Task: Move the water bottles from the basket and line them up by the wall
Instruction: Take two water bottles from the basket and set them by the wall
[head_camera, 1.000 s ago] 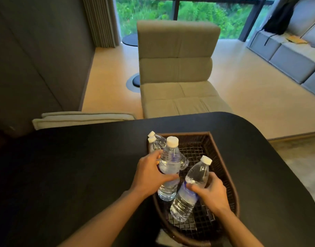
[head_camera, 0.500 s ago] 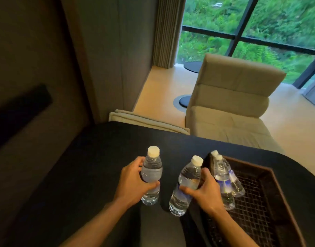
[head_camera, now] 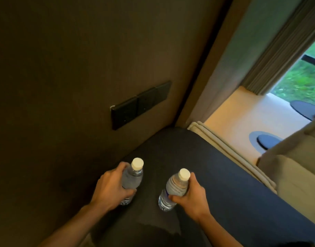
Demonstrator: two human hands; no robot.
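Both bottles are now sitting much nearer the wall (head_camera: 73, 68) than half a second ago, and the basket is no longer showing in the head view, which is now facing the dark panel instead of the window. The left hand (head_camera: 111, 188) is wrapping its grip around the left bottle (head_camera: 132, 177), fingers curled over the clear body below the white cap, holding it upright just beside the wall; whether its base is touching the tabletop (head_camera: 197, 166) is hard to tell. The right hand (head_camera: 191, 195) is closing its grip on the right bottle (head_camera: 173, 188), which is tilting with its cap leaning toward the right and its base low over the dark surface. The two bottles are standing apart from each other, with bare tabletop between them. A black switch panel (head_camera: 140, 104) is sitting on the wall above them, and a grey curtain (head_camera: 281, 56) is hanging at the upper right.
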